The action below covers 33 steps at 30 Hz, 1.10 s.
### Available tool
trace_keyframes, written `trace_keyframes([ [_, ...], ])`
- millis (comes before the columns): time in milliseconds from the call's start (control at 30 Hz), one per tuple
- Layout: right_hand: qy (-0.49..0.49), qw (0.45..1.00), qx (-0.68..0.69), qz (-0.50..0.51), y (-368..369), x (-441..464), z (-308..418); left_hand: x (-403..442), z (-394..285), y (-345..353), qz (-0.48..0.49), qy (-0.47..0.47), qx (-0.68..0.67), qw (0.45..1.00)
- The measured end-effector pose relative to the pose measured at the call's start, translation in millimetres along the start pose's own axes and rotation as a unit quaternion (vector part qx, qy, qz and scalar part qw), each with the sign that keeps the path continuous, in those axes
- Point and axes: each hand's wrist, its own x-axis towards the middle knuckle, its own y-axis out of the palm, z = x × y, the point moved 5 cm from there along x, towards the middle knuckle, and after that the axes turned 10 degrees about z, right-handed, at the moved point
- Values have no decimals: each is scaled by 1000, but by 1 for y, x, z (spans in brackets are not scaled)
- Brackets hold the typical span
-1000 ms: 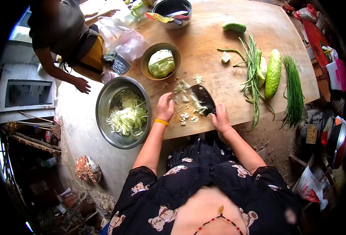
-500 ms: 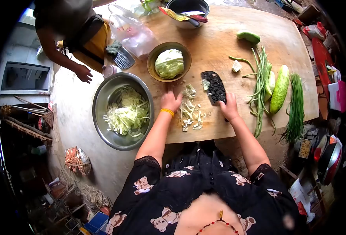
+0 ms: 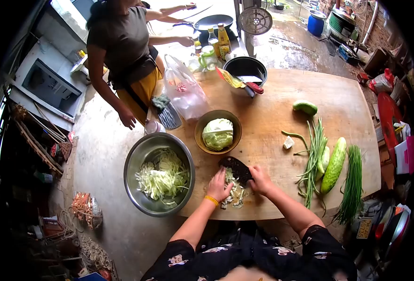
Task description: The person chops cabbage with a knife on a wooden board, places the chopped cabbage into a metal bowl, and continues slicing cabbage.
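Note:
My right hand (image 3: pixel 260 181) is closed on the handle of a dark cleaver (image 3: pixel 235 169). The blade lies low over the board, at the far end of a strip of chopped cabbage pieces (image 3: pixel 235 193). My left hand (image 3: pixel 219 186), with a yellow band at the wrist, rests at the left side of those pieces, fingers stretched toward the blade. Beyond the cleaver, a brown bowl (image 3: pixel 198 138) holds a cabbage chunk (image 3: pixel 218 134). Left of my left hand stands a steel basin (image 3: pixel 128 186) with shredded cabbage (image 3: pixel 163 177) in it.
Long beans (image 3: pixel 314 159), a cucumber (image 3: pixel 333 165) and chives (image 3: pixel 351 185) lie on the right of the wooden table (image 3: pixel 272 140). At the back are a black pot (image 3: pixel 246 68) and a plastic bag (image 3: pixel 184 91). A person (image 3: pixel 122 56) stands at the far left.
The view has tilted up, showing more of the far side. My right hand has brought the cleaver left, onto the chopped pieces, close to my left hand.

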Motion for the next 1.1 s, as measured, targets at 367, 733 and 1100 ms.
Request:
trace_keyframes([
  [367, 0, 996, 32, 80, -10, -11, 36, -71, 1, -3, -110, 20, -62, 992],
  [733, 174, 960, 100, -193, 25, -150, -32, -62, 28, -17, -118, 35, -43, 991],
  [1100, 183, 955, 47, -229, 83, -143, 27, -35, 16, -1, -49, 56, 6, 997],
])
